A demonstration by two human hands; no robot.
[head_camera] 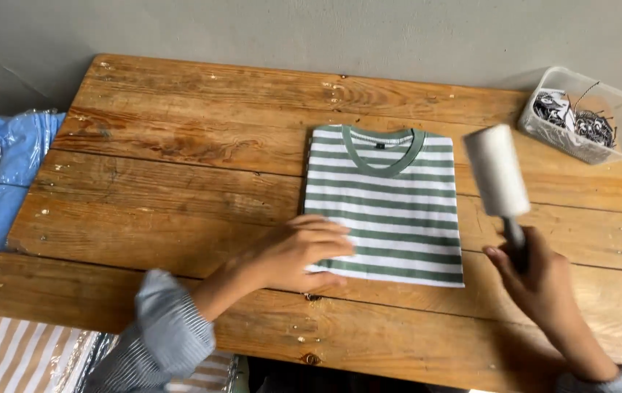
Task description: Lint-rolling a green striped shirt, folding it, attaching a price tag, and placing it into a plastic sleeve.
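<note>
Pressing flat on the near left corner of a folded green-and-white striped T-shirt (384, 207), the left hand (300, 255) lies palm down with its fingers held together, their tips over the lowest stripes. The shirt sits folded into a neat rectangle a little right of the middle of the wooden table (180, 182), collar turned toward the far edge, its near hem not far from the near edge.

The right hand (537, 280) is closed in a fist around the dark handle of a lint roller (499, 175). The roller's white drum tilts up and away toward the far right corner, held in the air just beside the shirt's right edge and not touching the cloth.

Beyond the roller, at the far right corner, stands a clear plastic tub (620, 120) with black-and-white tags or clips heaped inside; I cannot make out exactly which. It stands well apart from the shirt. Off the left edge lie blue garments in clear plastic bags (1, 167), and below the near left corner a stack of tan-and-white striped clothes in bags (12, 353). Both wrists show cuffs of a finely striped grey-blue sleeve (162, 327). Nothing lies between either hand and the shirt.
</note>
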